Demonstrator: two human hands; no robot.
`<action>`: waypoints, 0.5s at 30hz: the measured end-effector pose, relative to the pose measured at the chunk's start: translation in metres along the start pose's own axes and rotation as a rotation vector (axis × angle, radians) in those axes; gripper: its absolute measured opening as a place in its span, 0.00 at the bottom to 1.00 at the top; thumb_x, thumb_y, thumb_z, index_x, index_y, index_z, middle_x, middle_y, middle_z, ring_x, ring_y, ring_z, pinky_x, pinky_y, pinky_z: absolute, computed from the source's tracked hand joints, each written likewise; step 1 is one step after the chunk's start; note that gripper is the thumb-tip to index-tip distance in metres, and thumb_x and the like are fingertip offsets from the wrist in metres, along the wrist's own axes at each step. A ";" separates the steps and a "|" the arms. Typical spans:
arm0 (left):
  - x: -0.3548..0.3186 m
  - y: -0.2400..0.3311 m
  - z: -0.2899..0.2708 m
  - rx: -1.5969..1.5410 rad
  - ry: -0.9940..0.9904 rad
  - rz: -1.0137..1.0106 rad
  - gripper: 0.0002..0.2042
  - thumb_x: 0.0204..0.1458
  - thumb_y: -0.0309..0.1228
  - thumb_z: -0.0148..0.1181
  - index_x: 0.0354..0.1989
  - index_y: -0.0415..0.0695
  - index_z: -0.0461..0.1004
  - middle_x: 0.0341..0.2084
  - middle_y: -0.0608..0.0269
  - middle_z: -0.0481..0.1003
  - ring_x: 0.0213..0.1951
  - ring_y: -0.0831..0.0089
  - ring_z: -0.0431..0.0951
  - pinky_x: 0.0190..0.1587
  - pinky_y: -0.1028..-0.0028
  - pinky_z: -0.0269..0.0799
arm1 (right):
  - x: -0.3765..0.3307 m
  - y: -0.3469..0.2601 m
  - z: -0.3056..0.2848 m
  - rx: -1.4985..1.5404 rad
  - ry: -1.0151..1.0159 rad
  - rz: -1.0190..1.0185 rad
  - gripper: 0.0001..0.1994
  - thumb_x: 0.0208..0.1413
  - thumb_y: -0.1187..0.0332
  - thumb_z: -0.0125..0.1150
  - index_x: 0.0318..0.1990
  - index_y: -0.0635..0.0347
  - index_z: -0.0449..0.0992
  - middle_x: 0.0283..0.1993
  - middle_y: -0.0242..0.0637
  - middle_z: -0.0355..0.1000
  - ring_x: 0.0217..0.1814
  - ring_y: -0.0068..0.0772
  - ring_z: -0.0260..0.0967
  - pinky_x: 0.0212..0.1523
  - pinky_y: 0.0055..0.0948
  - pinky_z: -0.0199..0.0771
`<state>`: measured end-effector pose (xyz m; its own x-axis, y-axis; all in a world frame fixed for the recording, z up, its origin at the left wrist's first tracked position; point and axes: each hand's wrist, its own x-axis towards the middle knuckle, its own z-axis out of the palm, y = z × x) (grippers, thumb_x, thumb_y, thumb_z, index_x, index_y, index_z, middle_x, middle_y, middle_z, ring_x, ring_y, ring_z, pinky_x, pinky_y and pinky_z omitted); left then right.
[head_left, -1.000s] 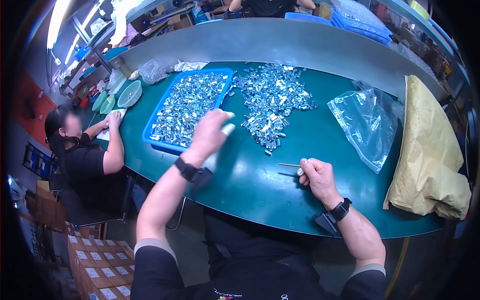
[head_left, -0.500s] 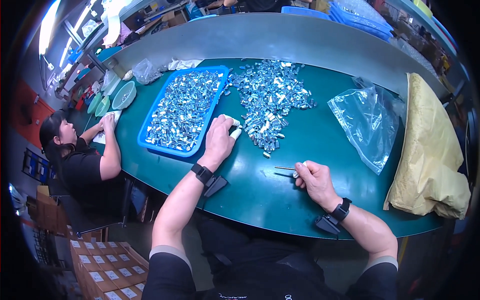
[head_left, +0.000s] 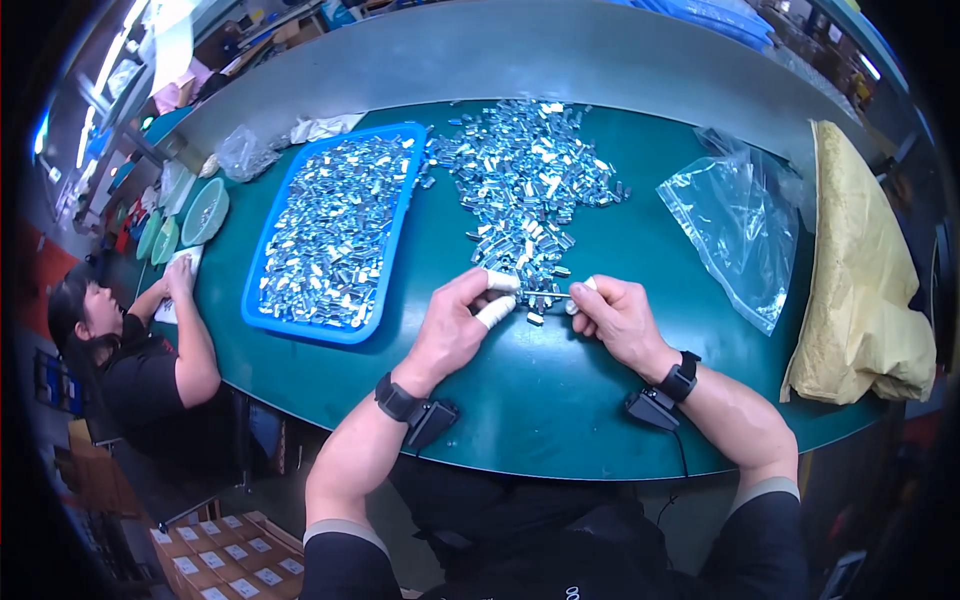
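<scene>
The right hand (head_left: pixel 615 315) is closed in a pinch on a thin rod (head_left: pixel 550 295), which points level toward the left hand (head_left: pixel 452 325). The left hand's thumb and forefinger, both in white finger covers (head_left: pixel 503 281), are drawn near each other at the rod's far end; whether they grip a small piece there I cannot tell. Both hands are over the table (head_left: pixel 560 410), between its middle and its near edge, at the near tip of a loose pile of small shiny metal pieces (head_left: pixel 530 190).

That pile spreads back almost to the table's far edge, so much looks left to handle. Left of it, a blue tray (head_left: pixel 392 255) is covered from side to side with similar pieces (head_left: pixel 330 230), a large share by the look of it. Whether those have been dealt with already, the view does not show; nor can any single piece be judged finished.

Toward the far right corner lies a clear plastic bag (head_left: pixel 735 235), and a yellow sack (head_left: pixel 855 280) is at the right end. Near the left end are a green bowl (head_left: pixel 206 212) and a co-worker's hands (head_left: pixel 180 275).
</scene>
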<state>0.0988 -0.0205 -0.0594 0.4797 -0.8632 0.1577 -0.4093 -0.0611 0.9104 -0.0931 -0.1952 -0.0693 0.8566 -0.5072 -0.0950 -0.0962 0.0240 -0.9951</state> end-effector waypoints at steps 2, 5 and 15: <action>0.002 0.002 0.001 -0.013 -0.062 -0.020 0.11 0.58 0.23 0.68 0.48 0.39 0.81 0.38 0.67 0.80 0.36 0.80 0.78 0.43 0.76 0.74 | 0.009 0.003 0.001 -0.006 -0.030 -0.062 0.16 0.71 0.58 0.60 0.34 0.60 0.80 0.26 0.28 0.77 0.26 0.13 0.69 0.27 0.17 0.68; 0.001 0.000 0.000 -0.070 -0.089 -0.065 0.12 0.57 0.22 0.69 0.49 0.39 0.81 0.37 0.67 0.79 0.35 0.81 0.76 0.42 0.77 0.73 | 0.006 -0.001 0.002 -0.013 -0.018 -0.042 0.14 0.71 0.59 0.61 0.35 0.60 0.80 0.27 0.28 0.77 0.26 0.13 0.70 0.27 0.17 0.68; 0.001 0.004 0.001 -0.026 -0.137 -0.039 0.12 0.56 0.20 0.69 0.48 0.38 0.82 0.36 0.66 0.79 0.34 0.80 0.75 0.41 0.76 0.72 | 0.004 0.003 0.000 -0.022 -0.037 -0.020 0.10 0.68 0.65 0.65 0.38 0.62 0.81 0.28 0.28 0.78 0.28 0.14 0.70 0.29 0.18 0.69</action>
<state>0.0968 -0.0219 -0.0561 0.3834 -0.9209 0.0702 -0.3716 -0.0842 0.9246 -0.0896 -0.1968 -0.0732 0.8767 -0.4748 -0.0768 -0.0897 -0.0045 -0.9960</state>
